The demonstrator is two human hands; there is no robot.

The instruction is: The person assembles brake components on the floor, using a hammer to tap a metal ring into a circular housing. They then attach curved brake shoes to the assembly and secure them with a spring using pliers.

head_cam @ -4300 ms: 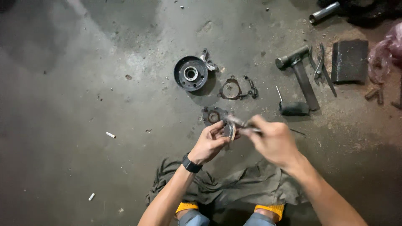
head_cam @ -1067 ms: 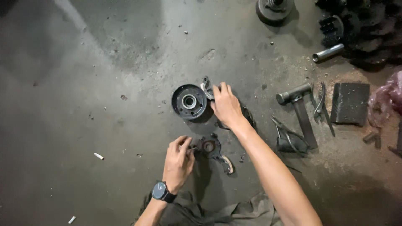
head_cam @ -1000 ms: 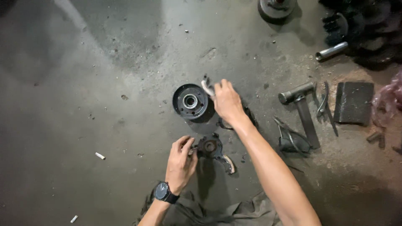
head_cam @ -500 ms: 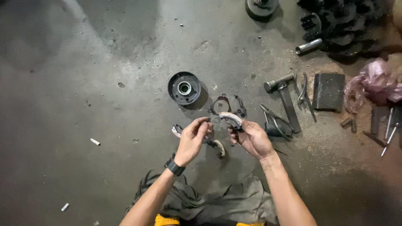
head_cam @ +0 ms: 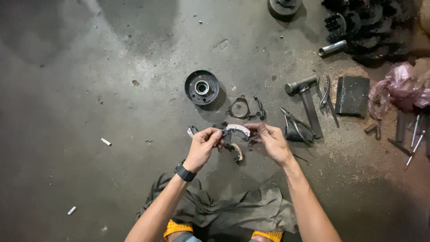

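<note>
Both my hands hold a curved grey brake shoe just above the concrete floor. My left hand, with a black watch on the wrist, pinches its left end. My right hand grips its right end. Under the shoe lies a small dark plate with another curved shoe on it. A little beyond, a round black drum rests on the floor, and a thin metal gasket ring lies to its right.
A hammer, pliers, a dark block and a pink plastic bag lie to the right. Greasy black parts are heaped at the top right. A grey rag covers the floor by my knees.
My right hand reached to the drum, took a curved shoe from beside it and brought it back. Both hands now hold the shoe together.
</note>
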